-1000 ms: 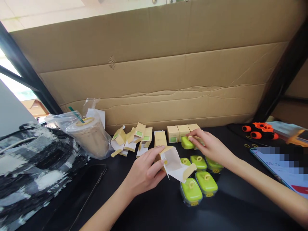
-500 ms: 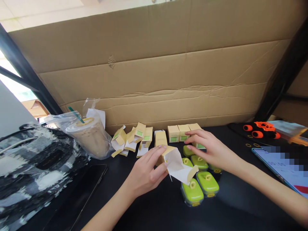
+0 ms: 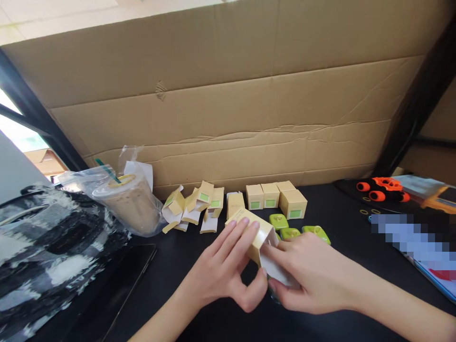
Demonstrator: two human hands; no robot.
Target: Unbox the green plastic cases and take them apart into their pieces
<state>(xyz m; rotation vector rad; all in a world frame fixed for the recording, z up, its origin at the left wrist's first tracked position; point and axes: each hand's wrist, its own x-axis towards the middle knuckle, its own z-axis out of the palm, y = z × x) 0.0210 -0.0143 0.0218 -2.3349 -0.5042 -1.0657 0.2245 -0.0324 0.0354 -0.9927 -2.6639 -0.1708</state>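
My left hand (image 3: 226, 268) is wrapped around a small tan cardboard box (image 3: 264, 229), which is tilted with its open end to the right. At that end, the index finger of my right hand (image 3: 315, 273) reaches inside, and its thumb lies below the white inner flap (image 3: 280, 270). What is inside the box is hidden. Just beyond my right hand are several small containers with green lids, one lid (image 3: 278, 221) in plain view and others partly covered. Behind my left hand stands another tan box (image 3: 235, 204).
Several closed tan boxes (image 3: 294, 204) with green labels stand by the cardboard wall (image 3: 249, 118). Opened boxes (image 3: 204, 197) lie left of them. A bagged iced drink (image 3: 131, 204), a dark phone (image 3: 121, 285), a blue-edged phone (image 3: 409, 251) and an orange-wheeled toy car (image 3: 386, 189) lie around.
My right hand has moved from the boxes at the back down to the open end of the held box. The box has turned slightly, and my right hand now covers several green-lidded containers.
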